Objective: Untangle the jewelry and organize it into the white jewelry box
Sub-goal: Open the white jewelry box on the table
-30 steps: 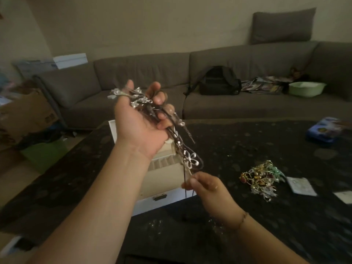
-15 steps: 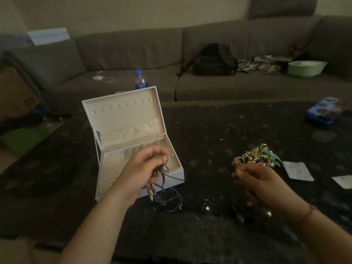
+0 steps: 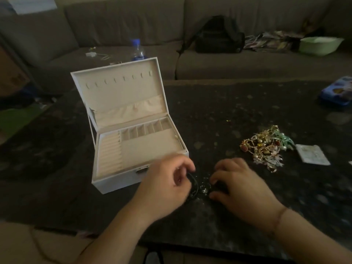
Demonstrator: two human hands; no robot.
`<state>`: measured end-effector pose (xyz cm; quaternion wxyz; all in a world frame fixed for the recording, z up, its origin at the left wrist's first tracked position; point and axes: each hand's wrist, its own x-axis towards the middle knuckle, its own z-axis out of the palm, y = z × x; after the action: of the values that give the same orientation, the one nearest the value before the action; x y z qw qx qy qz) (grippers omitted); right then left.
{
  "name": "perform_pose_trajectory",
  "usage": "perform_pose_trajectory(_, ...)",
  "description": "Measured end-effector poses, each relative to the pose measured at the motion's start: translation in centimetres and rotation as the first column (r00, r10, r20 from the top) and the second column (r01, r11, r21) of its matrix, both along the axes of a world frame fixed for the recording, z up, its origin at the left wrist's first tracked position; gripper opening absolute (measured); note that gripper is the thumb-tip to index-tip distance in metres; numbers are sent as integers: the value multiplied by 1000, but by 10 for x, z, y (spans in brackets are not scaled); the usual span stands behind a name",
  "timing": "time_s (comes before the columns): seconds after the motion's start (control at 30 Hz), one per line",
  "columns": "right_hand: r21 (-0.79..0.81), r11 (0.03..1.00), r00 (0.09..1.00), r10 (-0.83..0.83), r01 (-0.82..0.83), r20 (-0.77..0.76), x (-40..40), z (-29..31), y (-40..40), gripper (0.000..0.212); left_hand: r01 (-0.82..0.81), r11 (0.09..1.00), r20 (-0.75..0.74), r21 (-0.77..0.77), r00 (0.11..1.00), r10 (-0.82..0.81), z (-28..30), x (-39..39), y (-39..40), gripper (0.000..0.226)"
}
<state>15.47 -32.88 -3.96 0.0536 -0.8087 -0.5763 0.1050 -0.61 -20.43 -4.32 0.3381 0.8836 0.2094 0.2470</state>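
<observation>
Between the curled left hand [image 3: 167, 180] and right hand [image 3: 242, 185] lies a dark corded necklace [image 3: 198, 184]; grips unclear.

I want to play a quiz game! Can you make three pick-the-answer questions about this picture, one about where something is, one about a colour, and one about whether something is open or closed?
1. Where is the gold jewelry pile?
A. inside the box
B. on the dark table, right of the box
C. on the sofa

2. What colour is the water bottle's cap?
A. blue
B. red
C. yellow

3. How is the white jewelry box?
A. shut
B. upside down
C. open, lid up

Answers: 1 B, the pile lies on the tabletop; 2 A, the cap shows blue; 3 C, its compartments show.
</observation>
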Motion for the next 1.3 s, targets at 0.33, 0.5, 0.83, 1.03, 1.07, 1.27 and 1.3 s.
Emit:
perform_pose_trajectory(0.33, -9, 998, 997, 63, -62, 52, -12, -23, 1, 26, 71, 958, -295, 278, 955, 15, -35, -12, 4, 18)
perform_pose_trajectory(0.5, -2, 998, 996, -63, 63, -58, 4, -8, 3, 21, -73, 974, -137, 216, 985, 104, -29, -26, 11, 21)
perform_pose_trajectory(0.83, 151, 662, 478, -347, 735, -807, 65, 28, -12, 21, -292, 943, -22, 160, 954, 300, -21, -43, 19, 29)
perform_pose_trajectory(1.03, 101, 852, 844, -482, 514, -237, 70, 25, -16, 14, -293, 898, -333, 328, 854, 399, -6, -48, 16, 22)
perform_pose_trajectory(1.07, -15, 885, 868, -459, 465, -188, 67, 22, -15, 17, -278, 894, -365, 352, 839, 404, -3, -48, 13, 18)
perform_pose_trajectory(1.27, 29, 988, 987, -153, 155, -58, 29, 3, -5, 37, -157, 840, -260, 520, 907, 330, -9, -32, 1, 27)
perform_pose_trajectory(1.3, 60, 996, 996, -62, 66, -66, 19, 0, -1, 41, -123, 854, -261, 505, 921, 288, -12, -25, -3, 30)
